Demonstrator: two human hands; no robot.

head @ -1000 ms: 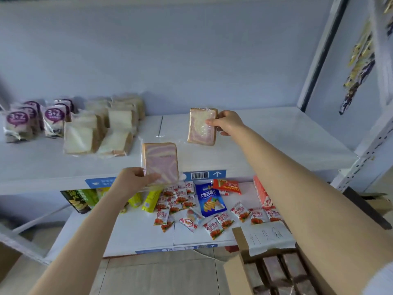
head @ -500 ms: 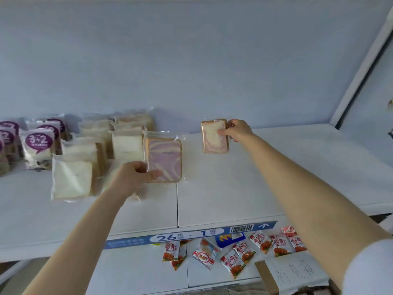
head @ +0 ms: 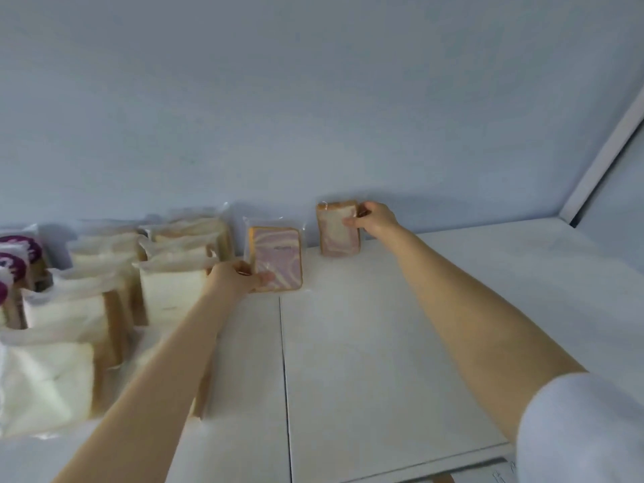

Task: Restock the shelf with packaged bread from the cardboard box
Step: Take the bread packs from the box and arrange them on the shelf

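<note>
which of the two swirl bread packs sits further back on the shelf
The paler swirl pack in the right hand, close to the back wall. The purple swirl pack in the left hand stands nearer, beside the white bread packs.

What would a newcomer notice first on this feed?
Two purple-swirled bread packs stand upright on the white shelf. The left grip holds the nearer pack beside the rows of white bread packs at left. The right grip holds the farther pack close to the back wall.
</note>
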